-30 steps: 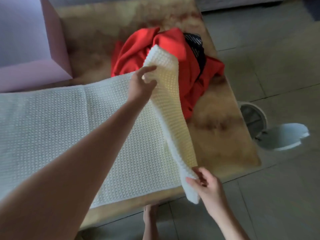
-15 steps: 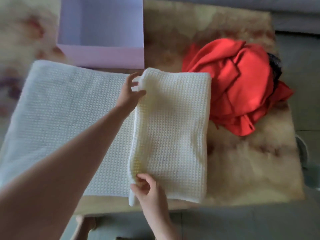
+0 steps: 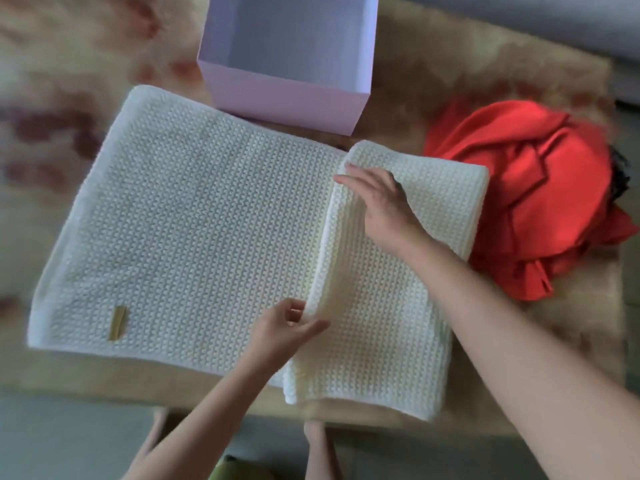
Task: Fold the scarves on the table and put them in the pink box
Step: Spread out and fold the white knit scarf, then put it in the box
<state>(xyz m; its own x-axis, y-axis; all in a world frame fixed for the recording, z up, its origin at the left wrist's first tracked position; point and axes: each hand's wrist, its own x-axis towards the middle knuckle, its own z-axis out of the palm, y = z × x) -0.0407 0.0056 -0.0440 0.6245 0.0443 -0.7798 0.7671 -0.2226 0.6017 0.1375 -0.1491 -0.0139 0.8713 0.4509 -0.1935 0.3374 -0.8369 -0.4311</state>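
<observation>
On the fleece-covered table (image 3: 571, 341) the white scarf (image 3: 194, 230) is spread, right end folded over. Near the front, the flap's hem is pinched by the left hand (image 3: 289, 329); farther back, the flap is pressed by the flat right hand (image 3: 379, 202). The first fold is judged in hand; further folds leftward are required. Beyond, something dark behind the red scarf (image 3: 530, 188) is indistinct; the pink box (image 3: 287, 98) is cropped

Table (image 3: 433, 74) bears white scarf (image 3: 207, 237); pink box (image 3: 287, 98); red scarf (image 3: 536, 202).

Forearms (image 3: 502, 341), left hand (image 3: 284, 336), right hand (image 3: 379, 200) and legs (image 3: 320, 448) all show bare.
</observation>
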